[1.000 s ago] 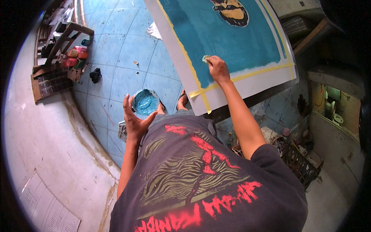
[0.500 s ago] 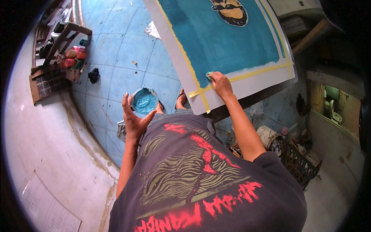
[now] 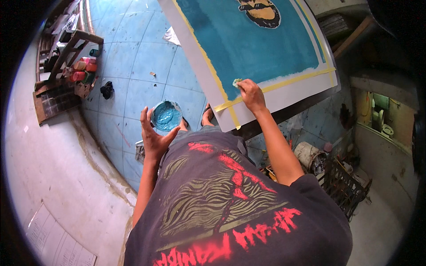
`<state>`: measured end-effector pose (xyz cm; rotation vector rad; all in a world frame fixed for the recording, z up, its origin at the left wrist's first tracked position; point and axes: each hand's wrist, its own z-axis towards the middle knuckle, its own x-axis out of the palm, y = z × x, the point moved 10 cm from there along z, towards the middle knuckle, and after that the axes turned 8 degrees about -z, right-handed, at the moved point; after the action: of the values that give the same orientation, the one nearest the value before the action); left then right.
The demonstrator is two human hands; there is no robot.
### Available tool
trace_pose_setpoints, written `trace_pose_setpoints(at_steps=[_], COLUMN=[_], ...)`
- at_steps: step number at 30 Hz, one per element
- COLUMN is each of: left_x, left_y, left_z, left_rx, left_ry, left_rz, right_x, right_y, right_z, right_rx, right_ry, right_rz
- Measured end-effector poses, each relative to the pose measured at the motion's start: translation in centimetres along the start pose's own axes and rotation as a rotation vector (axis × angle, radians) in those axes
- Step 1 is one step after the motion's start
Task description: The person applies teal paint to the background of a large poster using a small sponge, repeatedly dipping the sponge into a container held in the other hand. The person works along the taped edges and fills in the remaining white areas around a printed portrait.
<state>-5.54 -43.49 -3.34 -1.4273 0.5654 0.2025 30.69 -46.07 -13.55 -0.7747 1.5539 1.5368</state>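
My left hand (image 3: 154, 141) grips a round tub of light blue paint (image 3: 167, 116), the fingers and thumb around its side. In my right hand (image 3: 251, 95) a small pale green piece of sponge (image 3: 237, 83) is pinched between the fingertips. It is at the lower left corner of a blue-painted sheet (image 3: 262, 57); whether it touches the surface I cannot tell. Yellow masking tape (image 3: 297, 82) borders the painted area, with white margin outside it. A figure with dark glasses (image 3: 262, 13) shows near the sheet's top.
Blue tiles (image 3: 142, 62) cover the floor, with a black crumpled scrap (image 3: 107, 90) on them. At the left stand a wooden rack (image 3: 73, 48) and several paint bottles (image 3: 84, 68). To the right are a stained bucket (image 3: 309, 156) and a black crate (image 3: 344, 186).
My right hand has shifted slightly left and up with the sponge, which shows more now. The sheet appears a little farther left in the view. My left hand and the tub stay put.
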Motion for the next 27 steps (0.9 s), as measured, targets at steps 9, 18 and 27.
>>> trace_pose_setpoints(at_steps=[9, 18, 27], left_x=[0.1, 0.2, 0.2], left_y=[0.4, 0.1, 0.2], left_z=[0.0, 0.1, 0.1], left_rx=[-0.013, -0.009, -0.006], left_ry=[0.008, 0.018, 0.025], left_rz=[-0.063, -0.066, -0.058], right_x=[0.0, -0.1, -1.1], right_y=[1.3, 0.8, 0.6], right_z=[-2.9, -3.1, -3.3], right_rx=[0.032, -0.036, 0.001], right_ry=[0.047, 0.052, -0.005], right_rz=[-0.083, -0.063, -0.082])
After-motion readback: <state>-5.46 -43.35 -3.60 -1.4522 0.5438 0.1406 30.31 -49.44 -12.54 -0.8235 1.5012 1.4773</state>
